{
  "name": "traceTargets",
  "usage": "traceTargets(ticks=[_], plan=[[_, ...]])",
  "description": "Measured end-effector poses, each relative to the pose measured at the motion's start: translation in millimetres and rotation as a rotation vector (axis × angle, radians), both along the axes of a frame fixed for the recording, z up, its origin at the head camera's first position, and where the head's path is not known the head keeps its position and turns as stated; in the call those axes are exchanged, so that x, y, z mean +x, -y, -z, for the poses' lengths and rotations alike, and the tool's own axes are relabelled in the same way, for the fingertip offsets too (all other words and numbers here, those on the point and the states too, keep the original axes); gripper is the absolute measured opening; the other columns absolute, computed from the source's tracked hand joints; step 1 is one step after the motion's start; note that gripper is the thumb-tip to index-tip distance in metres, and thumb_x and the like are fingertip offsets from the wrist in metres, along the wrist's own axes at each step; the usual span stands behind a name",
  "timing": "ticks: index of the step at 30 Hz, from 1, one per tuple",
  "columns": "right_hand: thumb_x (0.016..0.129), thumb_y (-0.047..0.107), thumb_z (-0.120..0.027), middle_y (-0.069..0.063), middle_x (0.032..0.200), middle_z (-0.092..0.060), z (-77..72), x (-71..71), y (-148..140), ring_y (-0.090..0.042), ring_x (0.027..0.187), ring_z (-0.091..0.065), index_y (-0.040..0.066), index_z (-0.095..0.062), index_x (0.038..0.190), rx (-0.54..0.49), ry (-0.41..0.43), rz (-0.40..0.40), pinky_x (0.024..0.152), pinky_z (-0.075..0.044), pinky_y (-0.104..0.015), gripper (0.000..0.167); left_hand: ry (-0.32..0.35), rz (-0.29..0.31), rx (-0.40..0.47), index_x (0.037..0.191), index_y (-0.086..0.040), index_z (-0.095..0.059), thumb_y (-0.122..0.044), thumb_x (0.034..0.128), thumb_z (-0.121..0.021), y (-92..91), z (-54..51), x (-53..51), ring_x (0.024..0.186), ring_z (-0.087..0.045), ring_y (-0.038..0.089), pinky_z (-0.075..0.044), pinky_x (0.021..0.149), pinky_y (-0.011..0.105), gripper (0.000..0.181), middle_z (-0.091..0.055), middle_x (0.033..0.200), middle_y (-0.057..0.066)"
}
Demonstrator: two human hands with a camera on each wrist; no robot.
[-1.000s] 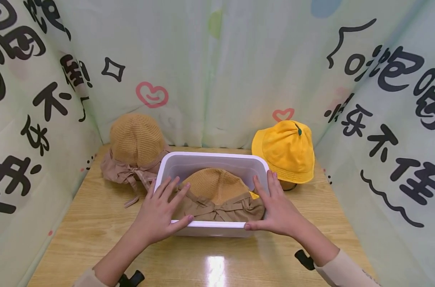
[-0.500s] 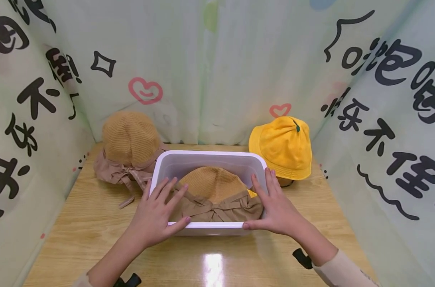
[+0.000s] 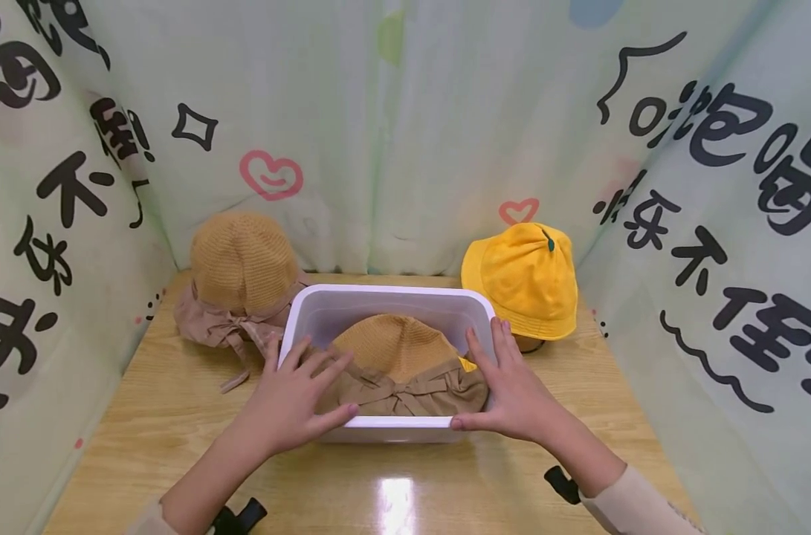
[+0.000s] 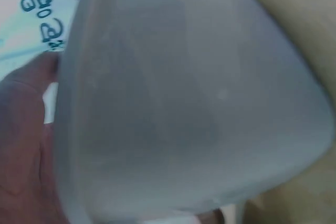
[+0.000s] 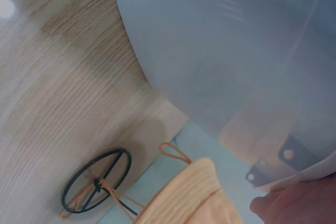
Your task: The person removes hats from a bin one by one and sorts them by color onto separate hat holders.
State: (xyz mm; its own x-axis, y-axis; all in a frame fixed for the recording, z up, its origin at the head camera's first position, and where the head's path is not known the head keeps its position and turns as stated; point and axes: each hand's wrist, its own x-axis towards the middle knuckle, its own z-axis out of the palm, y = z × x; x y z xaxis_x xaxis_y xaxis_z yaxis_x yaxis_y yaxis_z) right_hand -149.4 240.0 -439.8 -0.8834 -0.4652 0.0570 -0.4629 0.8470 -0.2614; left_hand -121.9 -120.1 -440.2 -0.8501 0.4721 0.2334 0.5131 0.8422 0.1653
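A white bin (image 3: 405,422) holds a tan knitted hat (image 3: 397,345) with a brown bow brim; a bit of yellow (image 3: 467,365) shows beside it. My left hand (image 3: 291,409) lies over the bin's front left corner, fingers spread and slightly bent, thumb on the front rim. Over the front right corner is my right hand (image 3: 512,390), fingers spread, its thumb at the front rim. The left wrist view shows the bin's outer wall (image 4: 184,93) and part of the left hand (image 4: 21,145). In the right wrist view the right hand (image 5: 302,203) touches the bin's edge (image 5: 210,45).
A knitted hat with a mauve brim (image 3: 244,264) stands back left of the bin, its ribbon hanging down. Back right is a yellow hat (image 3: 525,282); near it the right wrist view shows a dark ring-shaped base (image 5: 97,182). Printed curtains (image 3: 378,148) surround the wooden table (image 3: 545,490).
The head view has shifted slightly. The left hand's fingers are bent a little more over the bin; the right hand stays at its corner. Bin and hats look unmoved on the table.
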Motion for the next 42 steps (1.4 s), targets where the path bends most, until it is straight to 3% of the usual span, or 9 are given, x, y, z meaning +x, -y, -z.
traceTargets(ticks=[7,12,16,24,32,38,42], plan=[[0.065,0.082,-0.070,-0.033,0.162,0.005,1.9,5.3,-1,-0.054,0.148,0.000,0.023,-0.004,0.162,-0.017,-0.007,0.003,0.103,-0.032,-0.074,0.132,0.097,0.105,0.043,0.148,-0.019,-0.050,-0.055,0.0914,-0.064,-18.3,-9.6,-23.8,0.135,-0.045,0.046,-0.030,0.112,0.064,0.068,-0.053,0.145,0.018],[0.064,0.083,-0.069,-0.034,0.161,0.003,3.7,7.4,0,-0.057,0.147,-0.003,0.023,-0.004,0.162,-0.025,-0.027,0.000,0.102,-0.033,-0.074,0.132,0.180,0.106,0.009,0.148,-0.020,-0.050,-0.053,0.0911,-0.066,-24.9,-3.8,-43.2,0.135,-0.042,0.051,-0.035,0.110,0.061,0.068,-0.046,0.148,0.026],[0.064,0.082,-0.071,-0.033,0.162,0.003,5.2,8.2,2,-0.055,0.148,-0.001,0.025,-0.004,0.162,-0.036,-0.015,-0.004,0.102,-0.033,-0.074,0.132,0.239,0.088,-0.011,0.150,-0.020,-0.047,-0.052,0.0911,-0.067,-24.3,3.8,-52.6,0.136,-0.039,0.053,-0.034,0.111,0.061,0.070,-0.039,0.151,0.031],[0.063,0.083,-0.070,-0.034,0.161,0.001,6.2,5.2,4,-0.056,0.147,-0.003,0.025,-0.005,0.162,-0.029,-0.043,-0.023,0.102,-0.035,-0.073,0.132,0.282,0.075,0.009,0.153,-0.020,-0.042,-0.049,0.0926,-0.066,-24.9,13.2,-57.9,0.139,-0.034,0.053,-0.031,0.113,0.061,0.071,-0.034,0.151,0.035],[0.064,0.084,-0.069,-0.033,0.162,0.004,5.6,4.6,3,-0.053,0.148,0.002,0.023,-0.005,0.162,-0.038,-0.036,-0.033,0.103,-0.034,-0.072,0.132,0.340,0.065,-0.026,0.153,-0.020,-0.041,-0.047,0.0925,-0.067,-28.4,17.0,-58.0,0.139,-0.033,0.054,-0.033,0.111,0.063,0.071,-0.032,0.150,0.038],[0.064,0.086,-0.066,-0.034,0.161,0.002,4.2,2.0,1,-0.055,0.148,0.000,0.023,-0.005,0.162,-0.053,-0.057,-0.034,0.101,-0.036,-0.073,0.132,0.292,0.054,0.006,0.151,-0.019,-0.044,-0.043,0.0936,-0.067,-31.2,15.2,-61.1,0.135,-0.040,0.050,-0.041,0.104,0.062,0.067,-0.037,0.148,0.034],[0.065,0.090,-0.060,-0.036,0.160,0.000,4.1,-0.6,0,-0.056,0.147,-0.001,0.019,-0.004,0.162,-0.055,-0.079,-0.043,0.105,-0.032,-0.072,0.133,0.246,0.037,0.069,0.149,-0.018,-0.047,-0.039,0.0927,-0.070,-33.2,14.0,-63.6,0.124,-0.050,0.043,-0.051,0.090,0.058,0.064,-0.046,0.139,0.027]])
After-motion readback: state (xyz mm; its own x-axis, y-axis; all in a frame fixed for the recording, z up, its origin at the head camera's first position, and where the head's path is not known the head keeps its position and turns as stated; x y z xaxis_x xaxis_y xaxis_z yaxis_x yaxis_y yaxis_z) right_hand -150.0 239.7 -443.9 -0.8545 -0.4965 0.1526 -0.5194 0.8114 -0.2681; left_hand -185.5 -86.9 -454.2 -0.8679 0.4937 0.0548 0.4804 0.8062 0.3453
